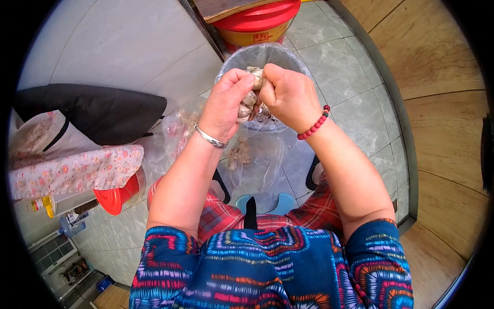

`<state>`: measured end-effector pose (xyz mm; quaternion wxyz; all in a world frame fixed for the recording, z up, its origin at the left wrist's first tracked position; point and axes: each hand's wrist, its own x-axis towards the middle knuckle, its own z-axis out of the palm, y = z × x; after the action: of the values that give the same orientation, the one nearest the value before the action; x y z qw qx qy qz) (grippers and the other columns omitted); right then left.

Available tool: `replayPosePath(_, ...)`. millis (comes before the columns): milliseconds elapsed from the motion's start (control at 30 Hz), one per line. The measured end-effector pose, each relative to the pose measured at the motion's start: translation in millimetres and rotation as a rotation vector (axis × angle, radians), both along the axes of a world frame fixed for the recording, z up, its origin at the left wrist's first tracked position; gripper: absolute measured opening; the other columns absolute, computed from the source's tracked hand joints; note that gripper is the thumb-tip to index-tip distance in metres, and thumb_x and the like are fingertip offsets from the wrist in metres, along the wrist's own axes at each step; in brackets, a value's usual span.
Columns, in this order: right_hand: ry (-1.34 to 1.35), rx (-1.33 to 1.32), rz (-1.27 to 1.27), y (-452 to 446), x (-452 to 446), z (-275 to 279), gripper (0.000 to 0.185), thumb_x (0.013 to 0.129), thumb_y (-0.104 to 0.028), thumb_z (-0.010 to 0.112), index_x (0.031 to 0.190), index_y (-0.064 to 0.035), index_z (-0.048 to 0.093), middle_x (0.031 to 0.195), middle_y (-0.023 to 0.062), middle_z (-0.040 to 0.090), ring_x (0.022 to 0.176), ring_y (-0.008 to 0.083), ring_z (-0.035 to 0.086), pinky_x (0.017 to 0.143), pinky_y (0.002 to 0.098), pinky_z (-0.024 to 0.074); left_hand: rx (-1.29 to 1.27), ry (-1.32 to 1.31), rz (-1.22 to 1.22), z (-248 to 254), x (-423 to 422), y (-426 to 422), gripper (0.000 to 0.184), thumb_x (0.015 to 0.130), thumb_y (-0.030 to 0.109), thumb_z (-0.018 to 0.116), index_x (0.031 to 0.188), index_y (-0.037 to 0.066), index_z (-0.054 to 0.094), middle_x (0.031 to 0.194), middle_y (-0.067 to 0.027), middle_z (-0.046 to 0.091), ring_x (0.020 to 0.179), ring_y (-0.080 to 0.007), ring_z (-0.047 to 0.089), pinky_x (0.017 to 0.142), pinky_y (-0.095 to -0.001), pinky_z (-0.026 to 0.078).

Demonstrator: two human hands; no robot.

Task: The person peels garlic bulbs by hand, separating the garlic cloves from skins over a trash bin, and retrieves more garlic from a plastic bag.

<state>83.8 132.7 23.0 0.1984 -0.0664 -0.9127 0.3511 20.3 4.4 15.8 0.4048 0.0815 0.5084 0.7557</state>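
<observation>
Garlic bulbs (247, 101) with papery, purplish-white skins are held over a lined trash bin (280, 53). My left hand (225, 100) is closed around the bulbs from the left side, thumb on top. My right hand (289, 95) has its fingers curled in a pinch against the upper bulb; the fingertips are partly hidden. Dark and pale scraps (265, 118) show inside the bin below the hands. A clear plastic bag (257, 159) with some brownish, dry bits lies between my feet, just in front of the bin.
Behind the bin stands a red-lidded bucket (260, 23), partly beneath a wooden surface. To the left are a floral cloth (77, 170), a black cover (113, 110) and a red container (116, 195). A wooden panel (447, 118) borders the tiled floor (355, 110) on the right.
</observation>
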Motion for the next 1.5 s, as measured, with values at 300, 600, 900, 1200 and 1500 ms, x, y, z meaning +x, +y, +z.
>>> replayPosePath(300,-0.039,-0.835,0.015,-1.9,-5.5,-5.7,0.019,0.081,-0.014,0.044,0.069,-0.0015,0.050,0.057,0.0056,0.051,0.055,0.0137,0.049,0.051,0.0285,0.0405,0.223,-0.060,-0.049,-3.3,-0.5,0.4,0.020,0.086,0.024,0.049,0.097,0.007,0.050,0.074,-0.0068,0.055,0.057,-0.0144,0.053,0.044,-0.0258,0.041)
replayPosePath(600,-0.095,-0.761,0.074,15.3,-8.7,-15.9,0.015,0.079,-0.016,0.059,0.081,-0.0013,0.055,0.066,0.0033,0.055,0.060,0.0092,0.049,0.056,0.0236,0.0423,-0.081,0.152,0.109,0.8,-5.9,2.4,0.024,0.085,0.018,0.050,0.103,0.003,0.050,0.076,-0.0035,0.055,0.056,-0.0098,0.052,0.044,-0.0215,0.041)
replayPosePath(900,-0.119,-1.064,0.151,7.9,-6.4,-7.3,0.015,0.080,-0.008,0.058,0.091,0.0014,0.053,0.077,0.0044,0.059,0.062,0.0069,0.053,0.056,0.0200,0.0451,-0.044,0.308,0.028,5.0,-4.0,1.6,0.018,0.081,0.008,0.055,0.098,0.001,0.050,0.084,-0.0044,0.057,0.072,-0.0093,0.056,0.059,-0.0216,0.046)
replayPosePath(1200,0.033,-0.592,0.094,11.8,-6.5,-12.3,0.009,0.076,-0.008,0.061,0.080,-0.0002,0.061,0.072,0.0046,0.060,0.061,0.0082,0.054,0.056,0.0221,0.0439,-0.260,0.651,0.106,-11.6,-4.9,2.9,0.018,0.077,0.009,0.060,0.090,0.001,0.052,0.078,-0.0026,0.058,0.069,-0.0074,0.054,0.061,-0.0221,0.044)
replayPosePath(1500,-0.032,-0.592,-0.013,10.0,-5.9,-5.7,0.012,0.068,-0.013,0.066,0.073,-0.0023,0.065,0.063,0.0071,0.061,0.054,0.0112,0.055,0.052,0.0253,0.0447,-0.394,0.925,0.131,-3.5,0.7,6.4,0.014,0.074,0.009,0.061,0.083,0.002,0.053,0.071,-0.0082,0.060,0.064,-0.0164,0.058,0.059,-0.0276,0.046)
